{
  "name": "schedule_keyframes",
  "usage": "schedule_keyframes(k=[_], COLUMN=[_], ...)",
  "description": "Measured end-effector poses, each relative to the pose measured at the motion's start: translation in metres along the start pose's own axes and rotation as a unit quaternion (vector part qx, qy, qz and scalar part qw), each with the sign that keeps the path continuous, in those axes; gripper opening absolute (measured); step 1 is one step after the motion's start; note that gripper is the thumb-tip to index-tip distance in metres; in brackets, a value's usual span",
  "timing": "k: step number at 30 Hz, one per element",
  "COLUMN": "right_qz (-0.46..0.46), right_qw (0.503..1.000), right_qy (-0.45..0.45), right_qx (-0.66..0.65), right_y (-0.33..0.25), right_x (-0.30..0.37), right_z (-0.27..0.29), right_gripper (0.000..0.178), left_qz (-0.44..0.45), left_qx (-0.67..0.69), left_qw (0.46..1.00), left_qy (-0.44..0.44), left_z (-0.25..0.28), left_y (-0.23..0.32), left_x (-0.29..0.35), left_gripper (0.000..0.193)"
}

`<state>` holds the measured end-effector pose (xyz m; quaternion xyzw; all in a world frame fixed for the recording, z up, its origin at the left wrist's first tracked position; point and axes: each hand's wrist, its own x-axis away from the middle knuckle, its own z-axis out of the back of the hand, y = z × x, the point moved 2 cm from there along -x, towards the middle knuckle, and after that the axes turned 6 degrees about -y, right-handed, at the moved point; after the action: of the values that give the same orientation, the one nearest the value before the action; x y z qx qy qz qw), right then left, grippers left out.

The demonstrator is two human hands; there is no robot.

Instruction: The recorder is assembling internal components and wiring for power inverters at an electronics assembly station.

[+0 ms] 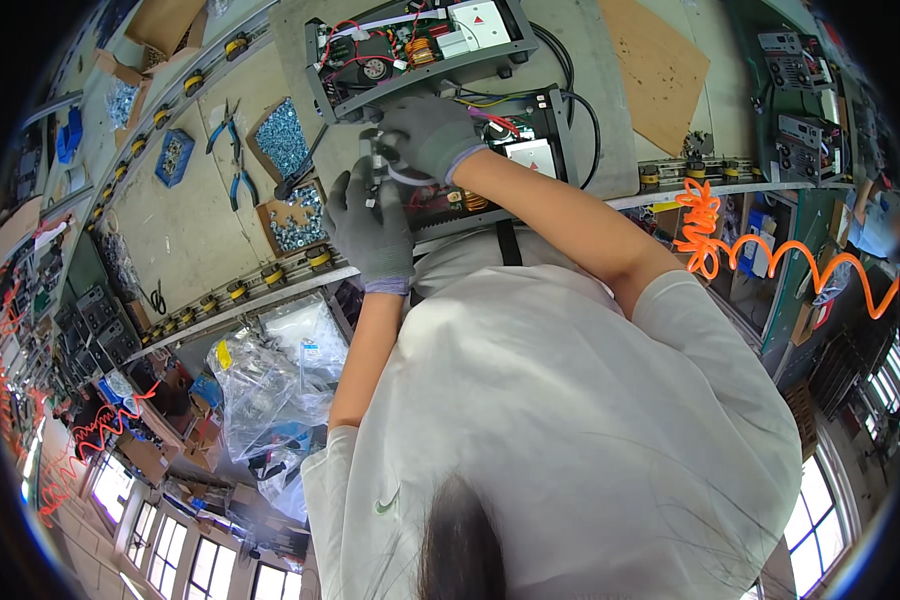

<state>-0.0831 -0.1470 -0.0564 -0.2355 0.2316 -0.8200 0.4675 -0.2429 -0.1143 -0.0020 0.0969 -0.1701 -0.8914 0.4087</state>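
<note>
Both my hands wear grey gloves with purple cuffs and meet at the left end of the nearer open electronic unit (545, 128). My left hand (372, 232) has its fingers closed about a small silver-grey part (373, 160); its kind cannot be made out. Curled over the top of the same part is my right hand (432, 138), its fingertips partly hidden. A pale curved strip (410, 178) shows just below the right hand. The nearer unit, with a white box, coloured wires and copper coils, is half covered by my right hand and forearm.
Beyond lies a second open electronic unit (440, 75) with black cables (570, 75). To the left are a black-handled screwdriver (295, 180), cardboard trays of screws (282, 140), blue-handled pliers (240, 185) and a blue bin (174, 158). Rollers (318, 257) line the bench edge. An orange coiled hose (780, 250) hangs right.
</note>
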Motion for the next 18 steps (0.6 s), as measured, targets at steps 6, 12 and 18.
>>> schedule_keyframes(k=[6, 12, 18], right_qz=[-0.006, 0.029, 0.016], right_qw=[0.999, 0.999, 1.000], right_qy=[-0.046, -0.016, -0.017], right_qx=[0.012, 0.038, -0.015], right_y=[0.002, 0.001, 0.004], right_x=[-0.004, 0.001, 0.001], right_z=[-0.006, -0.003, -0.008], right_gripper=[0.021, 0.022, 0.020], left_qz=[0.050, 0.044, 0.033], left_qx=[0.217, 0.193, 0.176], left_qw=[0.973, 0.978, 0.982], left_qy=[-0.067, -0.064, -0.052], left_z=[-0.007, -0.008, -0.012], left_y=[-0.009, -0.010, -0.014], left_x=[0.000, -0.001, 0.000], left_gripper=[0.041, 0.042, 0.043])
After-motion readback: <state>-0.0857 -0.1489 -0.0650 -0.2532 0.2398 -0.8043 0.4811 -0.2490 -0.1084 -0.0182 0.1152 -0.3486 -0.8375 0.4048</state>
